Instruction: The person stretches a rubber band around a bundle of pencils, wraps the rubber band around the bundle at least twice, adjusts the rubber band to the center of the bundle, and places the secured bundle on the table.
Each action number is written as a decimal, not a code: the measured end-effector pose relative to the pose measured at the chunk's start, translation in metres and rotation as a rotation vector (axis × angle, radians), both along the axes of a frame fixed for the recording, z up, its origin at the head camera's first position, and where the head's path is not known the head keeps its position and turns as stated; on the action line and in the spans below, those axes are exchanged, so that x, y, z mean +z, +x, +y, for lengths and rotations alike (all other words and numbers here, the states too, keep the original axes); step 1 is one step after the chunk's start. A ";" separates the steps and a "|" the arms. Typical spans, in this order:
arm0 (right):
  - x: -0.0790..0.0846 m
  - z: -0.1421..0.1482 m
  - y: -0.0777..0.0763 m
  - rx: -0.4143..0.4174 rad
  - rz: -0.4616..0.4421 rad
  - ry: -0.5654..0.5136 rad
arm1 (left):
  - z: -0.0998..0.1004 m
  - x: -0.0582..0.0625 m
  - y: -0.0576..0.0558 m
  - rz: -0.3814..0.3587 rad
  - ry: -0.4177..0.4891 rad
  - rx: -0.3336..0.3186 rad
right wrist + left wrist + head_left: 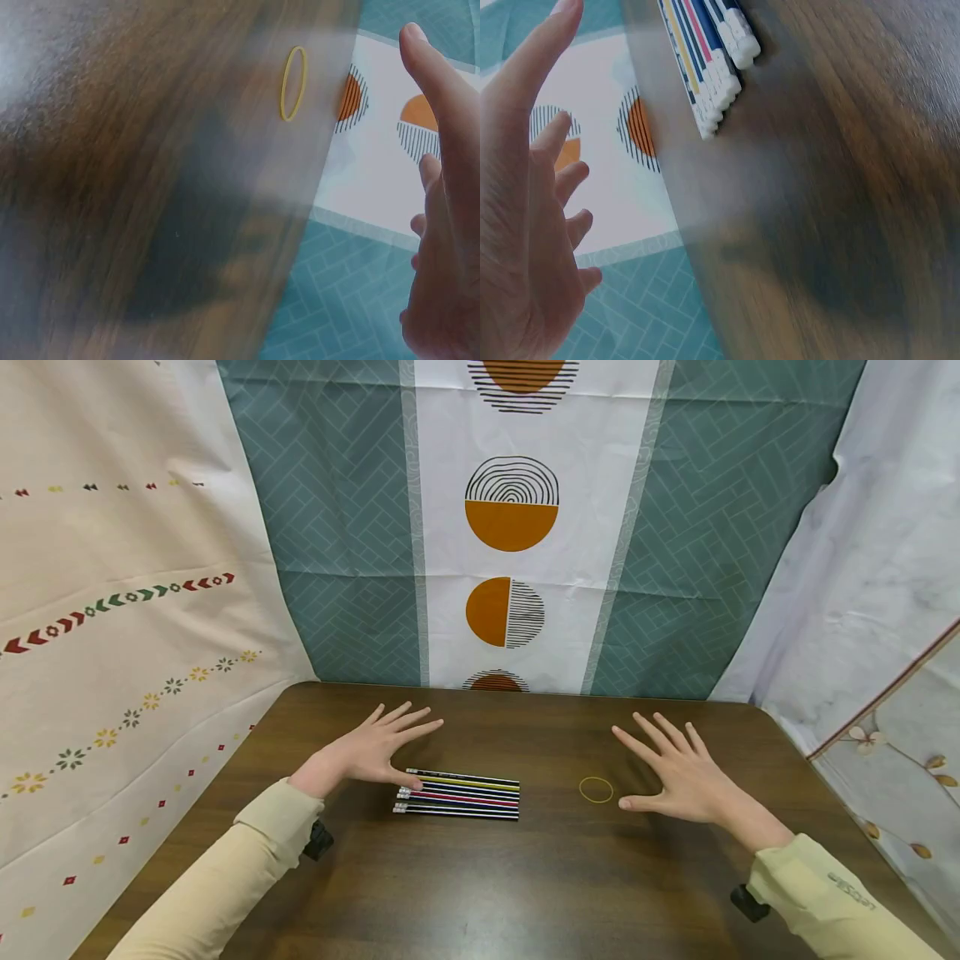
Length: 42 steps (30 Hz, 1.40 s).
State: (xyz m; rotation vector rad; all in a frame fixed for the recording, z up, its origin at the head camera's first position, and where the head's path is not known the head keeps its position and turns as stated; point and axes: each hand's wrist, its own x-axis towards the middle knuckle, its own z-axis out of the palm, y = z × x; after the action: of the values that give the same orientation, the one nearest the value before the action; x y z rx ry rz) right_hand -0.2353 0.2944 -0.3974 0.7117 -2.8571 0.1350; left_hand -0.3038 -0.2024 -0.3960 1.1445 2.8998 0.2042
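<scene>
Starting closest to you, your pale rolled sleeves (pixel 225 864) reach in over the brown table (pixel 465 893), each with a small black gadget (pixel 318 841) under the cuff. Past those, your left hand (pixel 367 753) and right hand (pixel 682 783) are well apart, fingers spread and holding nothing. From the head view your left thumb overlaps the pencils (pixel 468 797), but the left wrist view shows a gap there — so no contact. They lie side by side between your hands, nearer the left one, white erasers (pixel 744 54) on your left, with a slight split in the row. I'd guess they're light and stiff, with slick barrels that'd roll on you; grab them around mid-barrel, squeezing from both long sides. The thin yellow band (pixel 597 777) lies flat just beside your right thumb — looks like rubber, so probably nearly weightless, soft and stretchy, and fiddly to lift. Pinch one edge of the loop, or hook a fingertip inside it. Farthest off, beyond the table's back edge, hangs a teal and white cloth (pixel 345 527) with orange circles.
</scene>
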 end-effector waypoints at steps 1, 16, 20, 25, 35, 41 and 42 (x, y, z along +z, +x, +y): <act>0.000 -0.001 0.000 0.000 0.001 0.001 | 0.001 0.000 0.001 -0.009 0.007 -0.005; -0.002 -0.022 -0.003 0.057 -0.007 -0.095 | 0.022 -0.010 0.008 -0.101 0.048 -0.064; -0.003 -0.030 -0.003 0.077 0.004 -0.113 | 0.026 -0.015 0.010 -0.106 0.064 -0.094; -0.004 -0.043 -0.004 0.098 0.007 -0.137 | 0.031 -0.022 0.013 -0.116 0.068 -0.134; -0.013 -0.065 -0.004 0.129 -0.024 -0.174 | 0.039 -0.033 0.016 -0.127 0.078 -0.152; -0.016 -0.074 -0.001 0.136 -0.049 -0.193 | 0.042 -0.039 0.017 -0.122 0.066 -0.159; -0.017 -0.075 -0.001 0.135 -0.052 -0.195 | 0.042 -0.040 0.017 -0.122 0.063 -0.158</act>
State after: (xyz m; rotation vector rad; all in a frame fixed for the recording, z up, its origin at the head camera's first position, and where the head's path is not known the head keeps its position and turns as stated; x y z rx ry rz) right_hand -0.2360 0.2194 -0.4140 0.8704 -2.7909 0.4511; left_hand -0.2867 -0.1601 -0.4360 1.3141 2.7012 0.3504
